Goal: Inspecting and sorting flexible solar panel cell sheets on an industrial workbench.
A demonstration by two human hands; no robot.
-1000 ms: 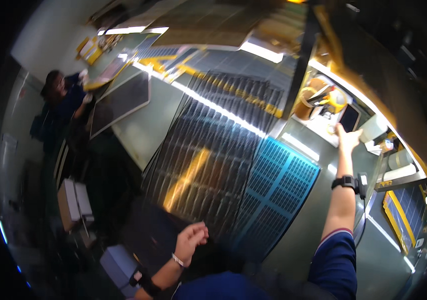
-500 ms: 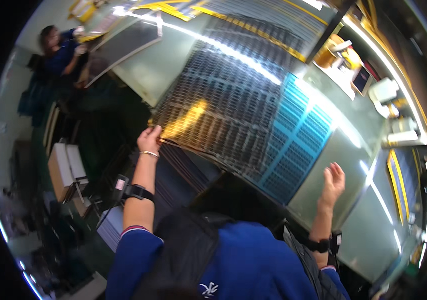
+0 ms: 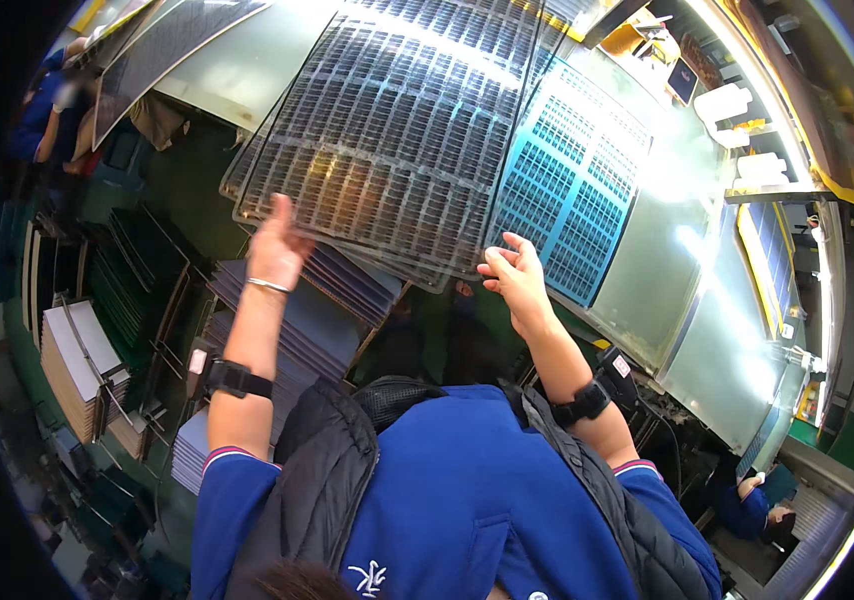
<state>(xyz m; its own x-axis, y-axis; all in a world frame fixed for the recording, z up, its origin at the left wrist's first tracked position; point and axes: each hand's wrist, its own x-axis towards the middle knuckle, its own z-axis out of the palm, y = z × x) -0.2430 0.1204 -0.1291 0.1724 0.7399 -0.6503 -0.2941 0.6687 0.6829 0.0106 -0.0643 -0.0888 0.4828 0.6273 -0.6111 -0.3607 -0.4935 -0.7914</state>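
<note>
A clear sheet printed with a dark grid pattern (image 3: 387, 150) lies over other sheets on the table, its near edge jutting past the table edge. My left hand (image 3: 280, 250) is at its near left corner, fingers stretched out over the edge and thumb apart. Beside the near right corner is my right hand (image 3: 519, 280), fingers loosely bent and spread; whether a fingertip touches the sheet I cannot tell. To the right, partly under the clear sheet, lies a bright blue sheet with a similar grid (image 3: 577, 180).
The pale glass-like tabletop (image 3: 662, 250) runs on to the right. A shelf holds white bottles (image 3: 722, 103) and a dark-screened device (image 3: 682, 80). Below the table edge are stacked boards (image 3: 297, 320). One co-worker (image 3: 57, 110) is at far left, another (image 3: 752, 505) at lower right.
My view has shifted, so the table sits higher in the picture. The left fingers have come off their pinch on the sheet's corner. My right hand has moved left to the near right corner.
</note>
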